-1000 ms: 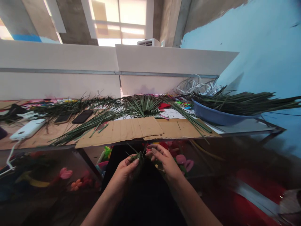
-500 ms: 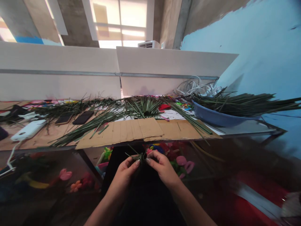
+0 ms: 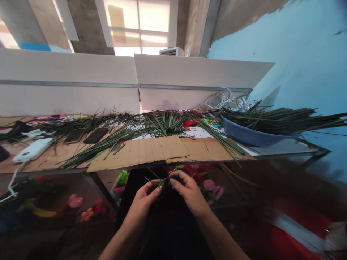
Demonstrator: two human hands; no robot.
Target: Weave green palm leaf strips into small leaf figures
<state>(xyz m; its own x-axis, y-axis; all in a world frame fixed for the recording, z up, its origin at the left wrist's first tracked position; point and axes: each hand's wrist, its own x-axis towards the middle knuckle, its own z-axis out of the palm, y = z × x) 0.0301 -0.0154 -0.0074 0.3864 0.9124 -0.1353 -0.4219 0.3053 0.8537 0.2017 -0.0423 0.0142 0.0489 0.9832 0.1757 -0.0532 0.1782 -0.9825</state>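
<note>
Between my hands, just below the table's front edge, is a small bundle of folded or woven green leaf strips (image 3: 163, 183). My left hand (image 3: 148, 193) pinches it from the left with thumb and fingers, and thin strip ends poke out up and to the left. From the right, my right hand (image 3: 184, 187) closes thumb and forefinger on the bundle's upper right part. How the strips are folded is too small and dark to make out. Above the hands, cardboard (image 3: 146, 150) lies along the table edge.
Long green leaves (image 3: 105, 144) lie across the table, and a blue basin (image 3: 244, 133) at right holds more. Two phones (image 3: 96, 135) and a white power strip (image 3: 32, 150) are at left. Colourful balloon shapes (image 3: 208, 185) sit under the table. A blue wall (image 3: 311, 65) stands at right.
My right hand's thumb and forefinger have shifted slightly up and now press against the bundle. The bundle has tilted a little to the right. My left hand keeps its hold.
</note>
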